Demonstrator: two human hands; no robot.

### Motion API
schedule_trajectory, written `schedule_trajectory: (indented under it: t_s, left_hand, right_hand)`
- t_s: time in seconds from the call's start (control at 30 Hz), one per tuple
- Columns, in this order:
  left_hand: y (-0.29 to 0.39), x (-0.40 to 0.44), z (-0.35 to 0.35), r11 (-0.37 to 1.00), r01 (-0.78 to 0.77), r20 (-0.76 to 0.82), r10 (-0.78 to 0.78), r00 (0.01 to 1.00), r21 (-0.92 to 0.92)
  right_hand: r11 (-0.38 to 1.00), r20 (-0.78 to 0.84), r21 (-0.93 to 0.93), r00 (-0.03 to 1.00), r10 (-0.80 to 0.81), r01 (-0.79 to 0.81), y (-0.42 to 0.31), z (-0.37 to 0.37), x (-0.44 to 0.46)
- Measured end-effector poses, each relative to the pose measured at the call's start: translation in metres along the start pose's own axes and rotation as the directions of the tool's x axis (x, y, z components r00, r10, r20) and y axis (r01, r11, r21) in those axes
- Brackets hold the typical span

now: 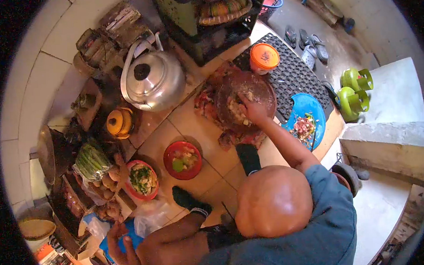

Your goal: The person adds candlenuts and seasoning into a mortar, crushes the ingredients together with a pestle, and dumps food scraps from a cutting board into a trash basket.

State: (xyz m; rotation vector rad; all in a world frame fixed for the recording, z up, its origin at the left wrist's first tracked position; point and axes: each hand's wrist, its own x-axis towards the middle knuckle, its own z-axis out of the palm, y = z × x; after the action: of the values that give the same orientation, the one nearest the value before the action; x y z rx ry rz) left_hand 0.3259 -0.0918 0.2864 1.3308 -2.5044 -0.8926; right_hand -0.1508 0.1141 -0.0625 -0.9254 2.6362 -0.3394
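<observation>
Brown round dish (247, 80), resting on a reddish crumpled sheet (205, 104); contents, pale food (235, 115) towards the middle. Right hand (256, 113): fingertips down in the food; whether pinching, cannot be told. Left hand (125, 254): fingers loosely spread, well apart from the dish. Handling advised: light fingertips, food drawn inward from the rim, dish kept steady. Alongside: orange tub (264, 57), blue plate (309, 101).
</observation>
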Motion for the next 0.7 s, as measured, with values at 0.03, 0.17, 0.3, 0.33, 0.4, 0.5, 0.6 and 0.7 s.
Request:
schedule_trajectory:
  t_s: [0.03, 0.17, 0.3, 0.33, 0.4, 0.5, 0.6, 0.7]
  left_hand:
    - [-0.002, 0.002, 0.000, 1.000, -0.011, -0.001, 0.011, 1.000, 0.012]
    - [-0.001, 0.001, 0.004, 1.000, -0.001, -0.052, 0.000, 0.999, -0.016]
    - [0.001, -0.001, 0.001, 1.000, 0.030, -0.013, -0.030, 0.999, 0.000]
    - [0.006, -0.001, 0.003, 0.999, 0.051, -0.025, -0.051, 0.998, 0.006]
    - [0.002, 0.001, 0.002, 0.998, 0.020, -0.029, -0.022, 0.999, -0.054]
    - [-0.014, -0.006, 0.002, 0.994, 0.047, -0.054, -0.053, 0.997, -0.102]
    - [-0.008, -0.002, 0.004, 0.992, 0.061, -0.039, -0.066, 0.997, -0.108]
    - [-0.013, -0.004, 0.007, 0.996, 0.044, -0.032, -0.047, 0.998, -0.084]
  right_hand:
    - [0.999, -0.013, 0.041, 1.000, -0.021, 0.022, 0.009, 0.009, 0.009]
    - [0.950, -0.039, 0.295, 0.995, -0.090, 0.097, 0.039, -0.004, 0.031]
    - [0.994, -0.045, 0.008, 0.993, 0.113, -0.113, -0.014, -0.036, -0.015]
    - [0.996, -0.028, -0.041, 0.997, 0.073, -0.074, -0.011, -0.021, -0.018]
    - [0.992, -0.001, -0.124, 1.000, -0.003, 0.003, -0.001, 0.012, -0.015]
    - [0.928, 0.183, 0.367, 0.983, -0.005, -0.064, 0.044, -0.003, 0.027]
    - [0.950, 0.095, 0.313, 0.995, -0.017, -0.013, 0.046, -0.014, 0.024]
    - [0.994, 0.129, -0.065, 0.987, 0.095, -0.087, 0.002, -0.028, -0.009]
